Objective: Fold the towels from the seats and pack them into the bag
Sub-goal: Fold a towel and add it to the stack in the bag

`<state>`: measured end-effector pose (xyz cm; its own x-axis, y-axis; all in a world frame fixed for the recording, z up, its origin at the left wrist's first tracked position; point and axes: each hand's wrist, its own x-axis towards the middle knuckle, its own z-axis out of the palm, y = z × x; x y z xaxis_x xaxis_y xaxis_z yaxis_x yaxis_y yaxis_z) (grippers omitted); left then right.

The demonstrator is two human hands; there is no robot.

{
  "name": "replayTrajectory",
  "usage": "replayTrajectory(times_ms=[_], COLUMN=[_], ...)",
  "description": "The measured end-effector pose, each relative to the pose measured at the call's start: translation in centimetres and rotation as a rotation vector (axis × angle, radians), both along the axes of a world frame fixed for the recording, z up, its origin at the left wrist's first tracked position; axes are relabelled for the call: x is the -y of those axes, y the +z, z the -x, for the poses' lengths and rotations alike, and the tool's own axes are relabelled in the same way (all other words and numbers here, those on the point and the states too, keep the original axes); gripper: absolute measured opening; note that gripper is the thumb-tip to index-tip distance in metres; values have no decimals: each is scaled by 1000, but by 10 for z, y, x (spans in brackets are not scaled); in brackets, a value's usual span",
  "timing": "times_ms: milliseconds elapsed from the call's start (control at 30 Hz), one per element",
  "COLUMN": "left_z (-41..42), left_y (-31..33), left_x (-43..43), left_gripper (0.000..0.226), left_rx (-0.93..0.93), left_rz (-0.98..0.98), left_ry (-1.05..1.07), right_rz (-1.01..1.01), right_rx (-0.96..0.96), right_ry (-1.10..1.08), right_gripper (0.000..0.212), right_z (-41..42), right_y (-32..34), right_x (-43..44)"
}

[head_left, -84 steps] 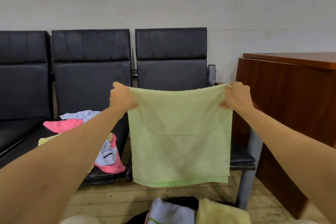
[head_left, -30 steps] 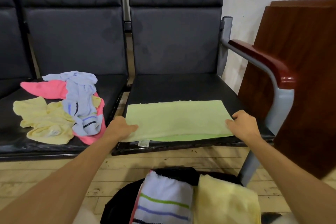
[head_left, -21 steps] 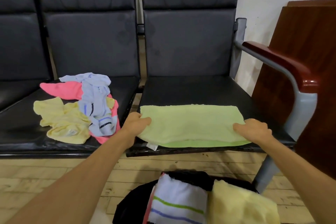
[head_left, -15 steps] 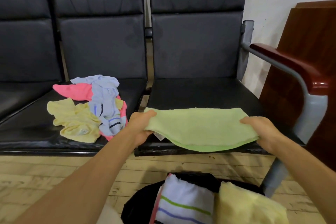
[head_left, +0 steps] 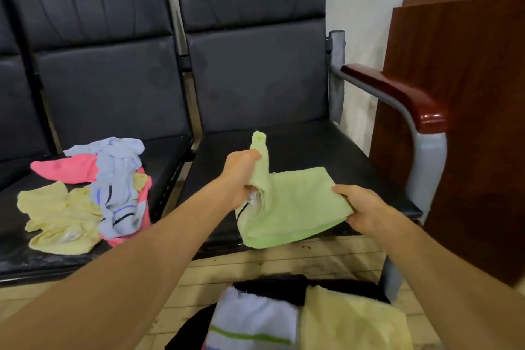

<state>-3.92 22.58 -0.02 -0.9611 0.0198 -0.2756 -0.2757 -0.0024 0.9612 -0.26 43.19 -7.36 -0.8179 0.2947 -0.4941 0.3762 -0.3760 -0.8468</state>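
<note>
**Green towel up off the seat, a hand on each end**

Starting at the far left, I see the middle seat [head_left: 159, 167] of the bench carrying the unfolded heap: a yellow towel [head_left: 58, 219] sprawled toward the seat's front left, a pink towel [head_left: 66, 169] behind it, and a blue striped towel [head_left: 119, 187] draped over both, running toward the seat's front right edge. All three touch and overlap.

Moving right, my left hand [head_left: 241, 176] is curled tight round one end of the green towel [head_left: 292, 207], with a bunched tip of cloth sticking straight up past the fingers. A small white tag shows just beside the palm. The towel is doubled over and sags between my hands, hanging above the front edge of the right seat [head_left: 312, 145], its lower fold drooping past that edge over the floor.

On to my right hand [head_left: 362, 209]: thumb on top, fingers tucked beneath, pinching the towel's other end near the seat's front right corner. The hands stand apart, the cloth slack between them.

Further right, the armrest [head_left: 397, 96] curves down at the bench's end, and a wooden cabinet [head_left: 468, 122] stands just beside it.

Down at the bottom edge, the black bag [head_left: 272, 285] sits on the floor below the right seat, with a folded white striped towel [head_left: 252, 321] and a folded yellow one [head_left: 349, 324] side by side in it.
</note>
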Motion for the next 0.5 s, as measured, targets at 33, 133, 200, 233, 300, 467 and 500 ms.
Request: replayTrajectory(times_ms=[33,133,200,233,300,467,500], left_z=[-1,-6,-10,-13,-19,-25,-25], left_y=[-1,-9,-16,-20,-27,-35,-36], left_x=[-14,-49,-67,-75,-88,-97,-94], left_gripper=[11,12,15,14,10,25,24], left_rx=[6,16,12,12,-2,-6,-2], left_rz=[43,154,227,253,313,372,321], left_ry=[-25,-80,-132,-163,-225,-319,-323], right_rz=[10,32,40,46,58,58,46], right_rx=[-6,-30,-39,-40,-45,-43,-41], right_ry=[7,22,34,35,33,32,33], right_gripper=[13,9,13,14,15,17,20], right_z=[-1,-2,-1,-1,-1,1,1], right_y=[1,1,-1,-2,-3,-4,-3], right_x=[-1,-3,-4,-5,-6,-6,-5])
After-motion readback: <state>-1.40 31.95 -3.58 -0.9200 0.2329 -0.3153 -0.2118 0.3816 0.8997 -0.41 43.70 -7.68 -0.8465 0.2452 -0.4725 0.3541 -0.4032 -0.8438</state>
